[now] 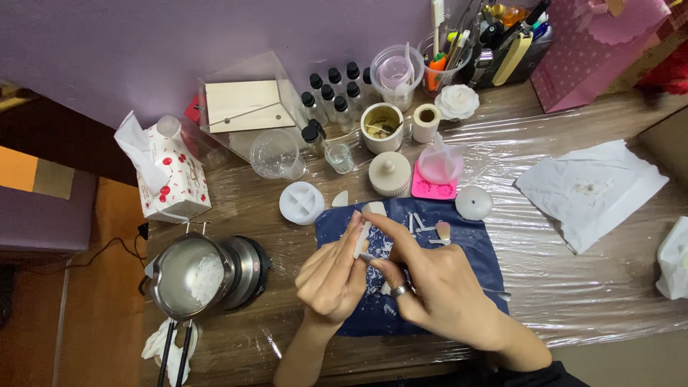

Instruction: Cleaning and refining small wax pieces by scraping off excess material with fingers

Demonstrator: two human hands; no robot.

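Right now both hands work over the blue cloth (430, 265) mid-table: left hand (331, 276) pinches a white piece (362, 240), right hand (437, 287) picks at it. Trimming seems underway; steady fingers needed next.

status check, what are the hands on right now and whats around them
Left hand grips a small white piece upright. Right hand pinches its top. Both over the blue cloth, white scraps on it. Metal pot stands to the left.

White, red-spotted tissue box (172, 175) stands left.
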